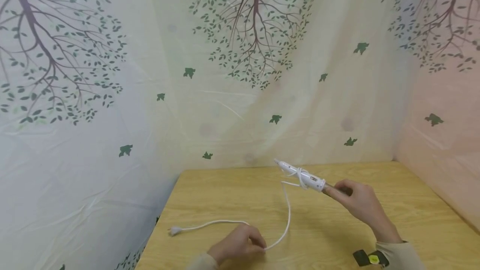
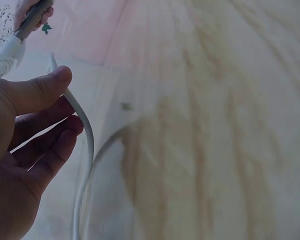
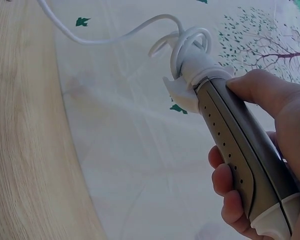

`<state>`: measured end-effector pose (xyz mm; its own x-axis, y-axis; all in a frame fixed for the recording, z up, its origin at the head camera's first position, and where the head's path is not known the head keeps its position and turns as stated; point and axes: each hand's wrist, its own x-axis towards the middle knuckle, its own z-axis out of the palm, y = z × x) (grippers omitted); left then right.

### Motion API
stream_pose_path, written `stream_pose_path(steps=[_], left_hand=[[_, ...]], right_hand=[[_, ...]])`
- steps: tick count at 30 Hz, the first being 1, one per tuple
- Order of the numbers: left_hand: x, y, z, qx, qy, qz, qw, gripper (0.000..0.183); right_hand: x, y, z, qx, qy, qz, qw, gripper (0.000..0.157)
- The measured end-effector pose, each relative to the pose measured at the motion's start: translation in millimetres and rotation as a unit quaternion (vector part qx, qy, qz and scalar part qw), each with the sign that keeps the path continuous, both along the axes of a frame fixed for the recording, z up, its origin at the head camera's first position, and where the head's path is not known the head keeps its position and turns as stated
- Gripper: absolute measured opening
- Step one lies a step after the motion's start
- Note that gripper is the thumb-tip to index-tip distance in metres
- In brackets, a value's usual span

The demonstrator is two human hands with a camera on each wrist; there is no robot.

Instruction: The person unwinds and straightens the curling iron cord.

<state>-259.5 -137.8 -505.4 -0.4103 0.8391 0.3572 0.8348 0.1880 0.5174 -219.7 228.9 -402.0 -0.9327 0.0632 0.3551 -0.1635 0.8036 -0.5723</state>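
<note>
My right hand [image 1: 360, 203] grips the brownish-grey end of a hair straightener [image 1: 313, 181], thumb along one side and fingers curled beneath. Its white handle points up and to the left, above the table. Loops of white cord [image 3: 192, 42] are wound around the handle, seen close in the right wrist view. From there the cord hangs down in a curve to my left hand [image 1: 240, 243], low over the front of the table. Thumb and fingertips of that hand pinch the cord [image 2: 85, 125]. Past the left hand, the cord runs left to a white plug [image 1: 175, 231].
A wood-grain table [image 1: 225, 195] spreads beneath both hands. Behind it and at both sides hang pale sheets [image 1: 232, 116] printed with trees and green leaves. A black strap with a yellow-green piece [image 1: 373, 259] sits by the right sleeve.
</note>
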Motion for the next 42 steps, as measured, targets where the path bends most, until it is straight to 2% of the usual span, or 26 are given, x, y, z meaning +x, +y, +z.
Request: stream_pose_path(steps=[4, 17, 25, 29, 36, 42], left_hand=[[-0.8, 2, -5.7, -0.015, 0.006, 0.012, 0.9998, 0.005], [-0.7, 3, -4.1, -0.057, 0.010, 0.056, 0.9967, 0.003], [-0.8, -1, 2.8, -0.053, -0.037, 0.079, 0.9947, 0.004], [-10.8, -5, 10.3, -0.044, -0.063, 0.095, 0.9925, 0.005], [-38.7, -13, 30.7, -0.009, -0.060, 0.121, 0.9908, 0.009], [-54.5, -11, 36.8, -0.007, -0.062, 0.146, 0.9873, 0.009]], right_hand=[[-0.5, 0, 0.6, -0.001, -0.003, 0.002, 1.000, 0.042], [-0.6, 0, 2.5, -0.004, 0.000, 0.009, 1.000, 0.040], [-2.2, 2, 1.5, 0.001, 0.000, 0.005, 1.000, 0.040], [-2.9, 1, 3.1, 0.000, 0.000, 0.010, 1.000, 0.040], [-4.8, -1, 3.2, -0.003, -0.005, 0.015, 1.000, 0.040], [-6.1, -3, 3.6, 0.000, -0.001, 0.022, 1.000, 0.037]])
